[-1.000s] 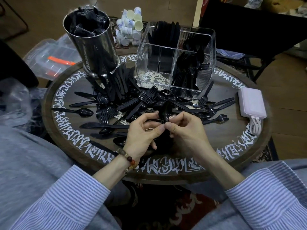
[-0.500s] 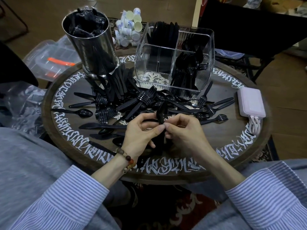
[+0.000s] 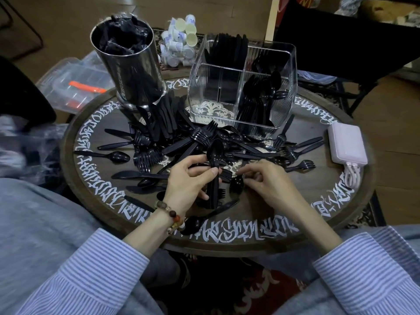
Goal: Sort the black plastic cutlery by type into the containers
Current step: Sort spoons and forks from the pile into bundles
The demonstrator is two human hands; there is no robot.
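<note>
Our left hand [image 3: 191, 178] pinches a stack of spoons [image 3: 214, 155] by the handles, thumb across the front, bowls pointing up and away from us; the stack is too tight for us to count. Our right hand [image 3: 266, 183] hovers just beside it, fingers loosely curled and holding nothing, fingertips near a spoon bowl [image 3: 236, 185] lying on the table [image 3: 250, 233].

Moving outward, we see the loose heap of cutlery [image 3: 193, 142] spread across the middle of the table: forks, spoons and knives overlapping, too many and too tangled to count. One lone spoon [image 3: 113, 155] lies apart at the left, one fork [image 3: 302, 165] at the right.

Two containers stand at the far side. The steel cylinder [image 3: 134, 69] on the left is stuffed with crumpled black plastic. The clear divided box [image 3: 243, 87] on the right holds spoons in its near right compartment and dark flat pieces in the back left one; its near left compartment shows nothing. A pink power bank [image 3: 347, 144] sits at the right edge.
</note>
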